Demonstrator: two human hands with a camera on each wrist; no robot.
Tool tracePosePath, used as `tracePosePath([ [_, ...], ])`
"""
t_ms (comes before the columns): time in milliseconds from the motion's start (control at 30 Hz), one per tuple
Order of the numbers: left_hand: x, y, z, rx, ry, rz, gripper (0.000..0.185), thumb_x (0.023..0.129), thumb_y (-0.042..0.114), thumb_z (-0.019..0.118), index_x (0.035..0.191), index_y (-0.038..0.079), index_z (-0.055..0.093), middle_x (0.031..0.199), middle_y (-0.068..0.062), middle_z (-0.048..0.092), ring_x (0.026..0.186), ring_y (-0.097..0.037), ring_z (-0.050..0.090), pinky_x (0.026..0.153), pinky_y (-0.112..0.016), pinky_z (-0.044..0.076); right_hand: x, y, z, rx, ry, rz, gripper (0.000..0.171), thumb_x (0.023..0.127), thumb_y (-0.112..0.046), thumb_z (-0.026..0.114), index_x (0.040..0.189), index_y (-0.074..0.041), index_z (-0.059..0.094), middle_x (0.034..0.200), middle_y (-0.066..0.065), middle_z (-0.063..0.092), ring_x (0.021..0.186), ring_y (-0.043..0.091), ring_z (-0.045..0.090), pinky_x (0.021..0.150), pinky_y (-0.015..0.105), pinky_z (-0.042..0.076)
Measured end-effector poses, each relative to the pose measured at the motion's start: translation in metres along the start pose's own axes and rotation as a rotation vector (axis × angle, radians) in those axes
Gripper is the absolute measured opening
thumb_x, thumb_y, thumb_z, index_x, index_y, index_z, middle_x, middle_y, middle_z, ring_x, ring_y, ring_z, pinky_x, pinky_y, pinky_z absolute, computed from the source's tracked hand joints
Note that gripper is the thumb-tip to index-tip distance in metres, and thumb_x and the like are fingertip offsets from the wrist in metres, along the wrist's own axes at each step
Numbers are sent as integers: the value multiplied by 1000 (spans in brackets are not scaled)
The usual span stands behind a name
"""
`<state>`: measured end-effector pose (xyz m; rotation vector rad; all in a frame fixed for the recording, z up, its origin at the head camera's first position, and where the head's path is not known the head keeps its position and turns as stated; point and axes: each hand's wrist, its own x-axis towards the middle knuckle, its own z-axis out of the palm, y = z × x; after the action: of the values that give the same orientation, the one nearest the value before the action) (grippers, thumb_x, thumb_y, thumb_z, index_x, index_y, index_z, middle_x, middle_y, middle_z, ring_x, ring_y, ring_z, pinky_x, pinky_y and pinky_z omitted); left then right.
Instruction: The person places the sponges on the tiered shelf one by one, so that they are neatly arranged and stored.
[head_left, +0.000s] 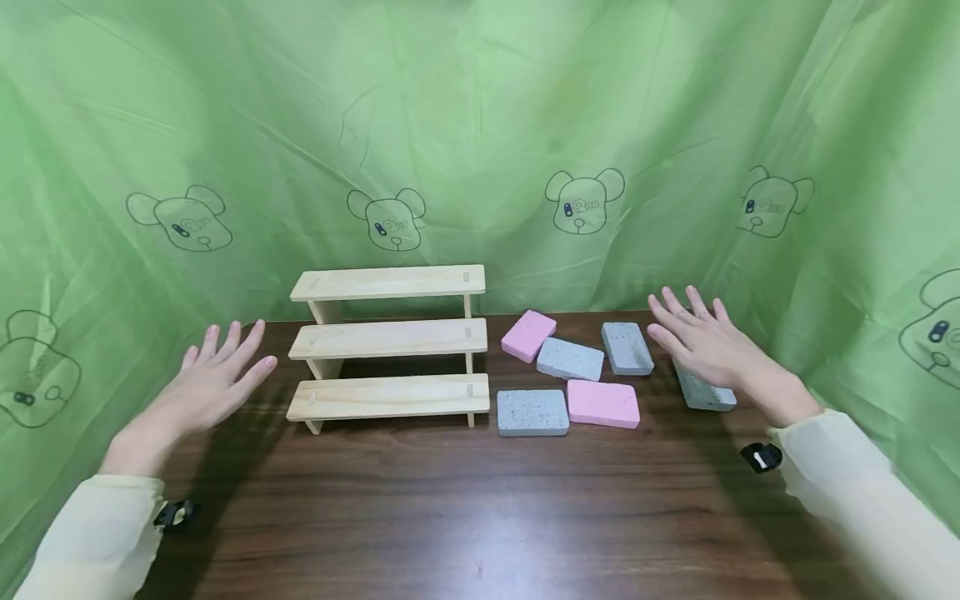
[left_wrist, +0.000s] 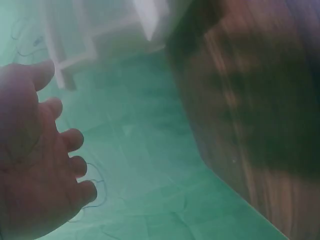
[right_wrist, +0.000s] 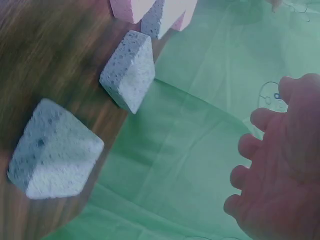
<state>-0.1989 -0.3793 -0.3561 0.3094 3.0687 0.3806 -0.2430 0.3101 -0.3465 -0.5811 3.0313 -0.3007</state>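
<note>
Nearby, wooden rack [head_left: 390, 342] stands beside scattered blocks [head_left: 570, 358].

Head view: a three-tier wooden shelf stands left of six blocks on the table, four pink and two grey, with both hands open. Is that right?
Only the colours are swapped. The head view shows four grey blocks and two pink blocks; the shelf and open hands are as stated.
</note>
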Motion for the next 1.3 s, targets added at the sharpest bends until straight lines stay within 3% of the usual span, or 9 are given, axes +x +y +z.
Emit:
tracePosePath([
  [300,-8,15,-13,-194,22,43,74,109,48,36,161,27,-13,164,-14,-22,145,-37,-28,113,-67,-16,-18,-6,-16,88,124,-19,63,111,-43,30,164,-17,8,168,10,-3,151,36,-16,114,66,-14],
  [500,-15,11,-12,-376,13,66,74,110,42,40,159,36,-15,166,3,-19,150,-38,-16,118,-64,-5,-33,-3,-16,246,200,8,75,108,-40,49,163,-26,1,168,3,-5,152,37,-7,117,67,0],
  [567,-17,8,-8,-409,17,63,73,110,41,40,158,39,-15,166,7,-17,151,-38,-10,120,-57,-2,-38,0,-14,272,226,41,84,104,-41,57,163,-30,-2,168,8,-1,142,43,37,115,69,17],
  [633,-18,4,-3,-416,31,66,73,110,40,41,157,41,-15,166,10,-15,151,-38,-4,121,-48,0,-42,4,-12,280,256,69,92,100,-41,64,162,-32,-4,162,25,23,99,41,66,105,70,33],
  [733,-20,-2,5,-412,51,60,75,110,39,42,157,41,-15,166,11,-13,151,-37,0,121,-45,3,-44,13,-7,276,273,109,102,96,-43,70,162,-31,-7,158,29,30,79,44,65,96,72,38],
  [867,-21,-10,15,-437,62,33,78,108,40,46,157,45,-15,167,6,-12,150,-43,2,117,-66,10,-43,26,3,320,260,131,112,91,-44,76,161,-30,-11,166,19,6,136,59,31,103,75,28],
  [1067,-20,-21,30,-495,47,24,88,105,37,56,157,43,-15,165,-28,9,145,-55,16,104,-77,23,-44,41,23,305,266,133,122,87,-43,81,161,-18,-12,163,27,7,130,64,33,99,76,32],
  [1200,-20,-21,43,-471,64,27,91,103,36,62,162,35,-8,157,-30,31,135,-51,42,100,-47,48,-48,49,33,324,256,161,123,86,-43,82,161,-15,-12,161,32,11,132,64,30,99,76,30],
  [1300,-19,-22,52,-524,74,30,92,101,33,66,164,28,-2,153,-29,38,129,-48,50,86,-20,51,-50,55,40,338,239,198,125,86,-45,81,160,-13,-14,159,35,11,133,64,28,99,77,29],
])
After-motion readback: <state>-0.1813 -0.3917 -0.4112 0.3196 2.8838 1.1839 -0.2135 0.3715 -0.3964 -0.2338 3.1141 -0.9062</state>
